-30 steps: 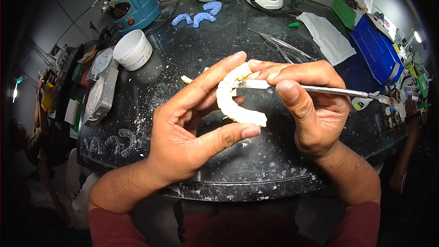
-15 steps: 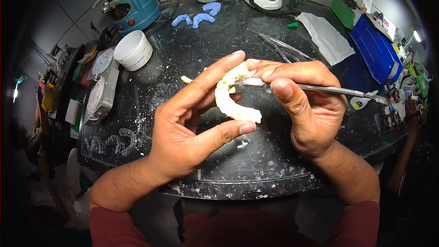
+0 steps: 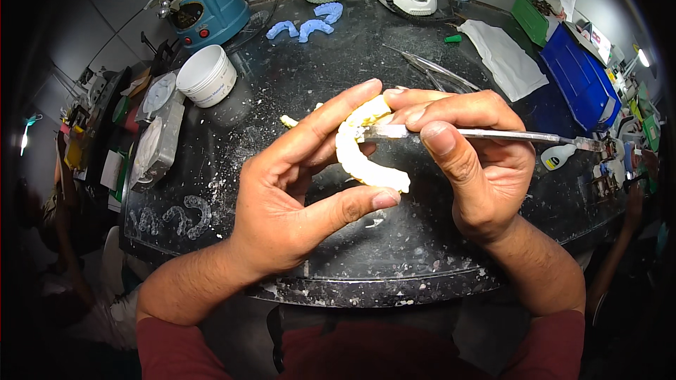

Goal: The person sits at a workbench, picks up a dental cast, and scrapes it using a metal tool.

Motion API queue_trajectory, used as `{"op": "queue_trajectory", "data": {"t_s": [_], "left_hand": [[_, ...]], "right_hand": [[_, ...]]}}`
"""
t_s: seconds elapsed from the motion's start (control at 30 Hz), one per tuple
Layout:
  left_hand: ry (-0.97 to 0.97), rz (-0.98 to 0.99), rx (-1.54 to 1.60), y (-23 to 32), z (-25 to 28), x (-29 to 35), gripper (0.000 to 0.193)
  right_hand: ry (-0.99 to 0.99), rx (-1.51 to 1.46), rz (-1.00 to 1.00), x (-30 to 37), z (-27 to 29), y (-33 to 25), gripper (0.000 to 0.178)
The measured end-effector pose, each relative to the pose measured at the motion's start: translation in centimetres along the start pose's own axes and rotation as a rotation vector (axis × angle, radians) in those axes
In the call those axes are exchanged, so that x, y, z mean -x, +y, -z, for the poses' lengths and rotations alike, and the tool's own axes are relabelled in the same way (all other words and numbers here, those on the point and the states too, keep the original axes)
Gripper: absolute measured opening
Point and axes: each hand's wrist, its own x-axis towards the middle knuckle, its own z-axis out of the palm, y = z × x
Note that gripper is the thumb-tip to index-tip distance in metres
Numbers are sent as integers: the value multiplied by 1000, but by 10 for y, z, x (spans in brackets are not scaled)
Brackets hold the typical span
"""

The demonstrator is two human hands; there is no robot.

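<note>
Between the thumb and fingers of my left hand (image 3: 289,183) is a pale yellow, horseshoe-shaped dental cast (image 3: 355,158), its open side turned to the right. My right hand (image 3: 475,148) grips a slim metal spatula (image 3: 500,134) like a pen. The spatula's flat, whitish-smeared blade meets the inner side of the cast's curve. Right fingertips rest close to the cast's upper end. Behind my left fingers lies a small yellowish piece (image 3: 288,121) on the black bench, partly near another bit hidden by the hand.
Clear dental aligners (image 3: 189,218) lie at the left on the bench (image 3: 408,267). A white tub (image 3: 206,76), a blue machine (image 3: 211,17) and blue arch-shaped pieces (image 3: 315,27) stand or lie farther back. Metal tweezers (image 3: 429,67), white paper (image 3: 505,63) and a blue box (image 3: 581,74) are at the right.
The cast has shifted slightly right and tilted a little in my left hand. The spatula blade stays against its inner curve, and more of the blade's face now shows.
</note>
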Motion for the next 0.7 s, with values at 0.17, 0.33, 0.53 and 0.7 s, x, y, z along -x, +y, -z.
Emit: {"op": "queue_trajectory", "data": {"t_s": [0.17,0.33,0.53,0.7], "left_hand": [[-19,-21,-34,-1,2,0,77],[-14,-30,-38,-1,1,0,78],[-15,-26,-59,-1,1,0,78],[-5,-51,-61,-5,2,0,78]], "right_hand": [[-11,21,-21,0,-1,-2,11],[-16,4,-21,-1,1,1,11],[-8,-17,-40,0,0,0,12],[-2,-36,-44,0,-1,1,12]]}}
